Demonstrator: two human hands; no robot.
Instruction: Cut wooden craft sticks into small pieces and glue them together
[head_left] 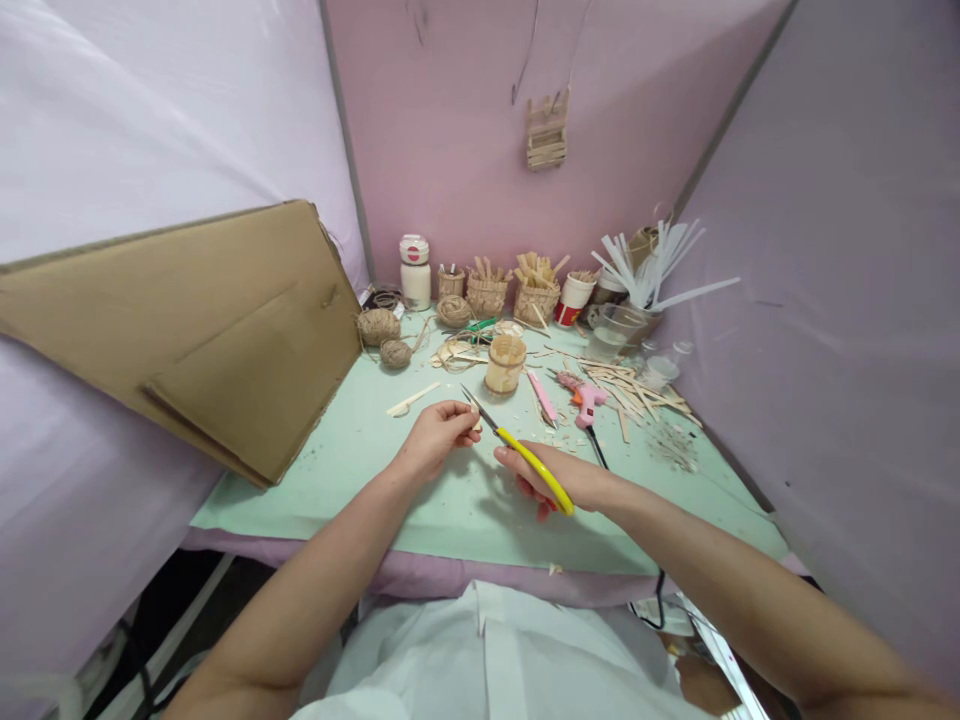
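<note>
My right hand [559, 483] grips yellow-handled scissors [517, 450] over the green table [465, 500]. Their blades point up and left toward my left hand [435, 432]. My left hand is pinched shut on a small pale piece at the blade tips; the piece is too small to name. A stick-built round container [505, 362] stands just beyond the scissors.
A big cardboard sheet [217, 320] leans at the left. Twine balls [379, 325], a white jar [414, 270], small baskets of sticks [536, 290], cups, white strips [645, 265], loose wooden sticks [630, 390], a pink glue gun [585, 400] and a pink cutter [541, 396] crowd the back.
</note>
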